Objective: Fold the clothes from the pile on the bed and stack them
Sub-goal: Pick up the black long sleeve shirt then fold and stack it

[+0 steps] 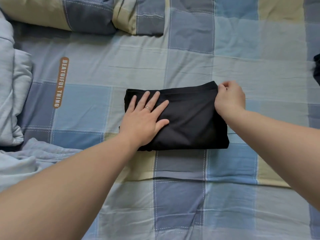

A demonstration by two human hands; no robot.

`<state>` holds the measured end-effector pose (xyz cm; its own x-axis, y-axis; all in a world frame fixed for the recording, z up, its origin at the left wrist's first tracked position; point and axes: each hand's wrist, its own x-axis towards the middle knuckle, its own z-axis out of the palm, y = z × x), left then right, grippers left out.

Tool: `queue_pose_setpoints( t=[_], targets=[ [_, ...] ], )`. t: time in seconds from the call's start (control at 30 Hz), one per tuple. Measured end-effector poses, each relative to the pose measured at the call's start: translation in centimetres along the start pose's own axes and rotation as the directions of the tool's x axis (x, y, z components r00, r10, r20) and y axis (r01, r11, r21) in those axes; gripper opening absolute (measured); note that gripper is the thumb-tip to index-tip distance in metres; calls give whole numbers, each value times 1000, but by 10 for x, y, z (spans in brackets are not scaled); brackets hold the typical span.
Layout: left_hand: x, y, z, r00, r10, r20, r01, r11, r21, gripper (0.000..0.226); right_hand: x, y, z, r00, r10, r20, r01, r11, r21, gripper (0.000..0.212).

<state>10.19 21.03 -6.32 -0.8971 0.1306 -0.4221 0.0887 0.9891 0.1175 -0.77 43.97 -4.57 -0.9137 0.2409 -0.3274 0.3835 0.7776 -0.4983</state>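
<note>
Left hand [146,118]: flat, fingers straight and spread, palm pressing down on the left half of the folded black garment [194,122]. Nothing gripped. Ring [147,108] on one finger.

Right hand [229,99]: fingers curled, pinching the garment's far right corner at the banded edge. Fingertips are tucked under the hand, so can't tell how much cloth is in the pinch.

Garment: folded into a compact rectangle lying flat mid-bed, long side left to right, band along the far edge. Can't tell which kind of clothing it is.

Surface: bed with a checked sheet [190,54] in blue, grey and pale yellow, lightly creased. Brown label [61,82] printed on it left of the garment reads "BEATUIFUL THING".

Around: pillow [83,14] in the same check at the far left, bunched light blue quilt [13,80] along the left edge, a bit of dark fabric [317,68] cut off at the right edge, well apart from the garment.
</note>
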Motion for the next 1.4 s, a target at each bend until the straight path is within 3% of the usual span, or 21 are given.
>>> queue_pose_setpoints(
  t=[0.03, 0.1, 0.17, 0.2, 0.23, 0.3, 0.47, 0.57, 0.67, 0.73, 0.83, 0.97, 1.07, 1.17, 1.27, 1.4],
  targets=[
    [3, -1, 1, 1000, 7, 5, -7, 1000, 9, 65, -12, -5, 1, 979, -191, -73, 188, 981, -46, 24],
    [8, -1, 5, 1000, 7, 0, -7, 1000, -9, 65, -44, -11, 7, 799, -592, -109, 574, 804, -159, 40],
    [9, -4, 11, 1000, 11, -24, -11, 1000, -26, 64, -69, -6, 26, 638, -766, 80, 759, 608, -230, 48],
    [9, -7, 15, 999, 18, -45, -20, 999, -44, 63, -77, 2, 38, 631, -745, 218, 771, 569, -286, 52],
    [11, -8, 17, 997, 21, -71, -26, 997, -67, 61, -79, 12, 48, 658, -676, 332, 751, 552, -363, 56],
    [12, -11, 25, 992, 1, -126, -13, 996, -91, 59, -74, 31, 64, 714, -576, 397, 698, 548, -461, 62],
    [15, -10, 39, 970, -22, -244, -3, 995, -99, 60, -59, 39, 82, 850, -467, 245, 522, 685, -507, 71],
    [12, -6, 36, 949, -233, -212, 193, 962, -194, 63, -57, 35, 75, 955, -268, 129, 297, 818, -494, 77],
    [3, 0, 29, 827, -553, -102, 481, 790, -381, 78, -56, 36, 59, 977, -144, 156, 196, 896, -398, 87],
    [-6, 2, 23, 744, -664, -78, 544, 669, -506, 88, -60, 38, 48, 989, -61, 135, 103, 939, -329, 94],
    [-13, 0, 14, 668, -743, 38, 558, 467, -686, 95, -60, 37, 33, 995, 44, 91, -27, 983, -180, 92],
    [-10, -11, -3, 643, -668, 373, 645, 211, -734, 80, -44, 32, 12, 906, 229, 356, -315, 927, 205, 66],
    [-26, -15, -27, 670, -499, 549, 628, -11, -778, 82, -46, 18, -15, 831, 208, 516, -400, 869, 293, 43],
    [-60, -13, -59, 699, -481, 529, 557, -98, -825, 55, -61, -13, -55, 829, 108, 549, -344, 872, 348, 23],
    [-107, -10, -104, 697, -506, 508, 489, -184, -853, 43, -90, -48, -96, 841, 32, 540, -263, 897, 356, 23],
    [-188, -10, -172, 678, -601, 423, 365, -224, -904, 47, -144, -111, -145, 843, -79, 532, -117, 939, 325, 35]
  ],
)
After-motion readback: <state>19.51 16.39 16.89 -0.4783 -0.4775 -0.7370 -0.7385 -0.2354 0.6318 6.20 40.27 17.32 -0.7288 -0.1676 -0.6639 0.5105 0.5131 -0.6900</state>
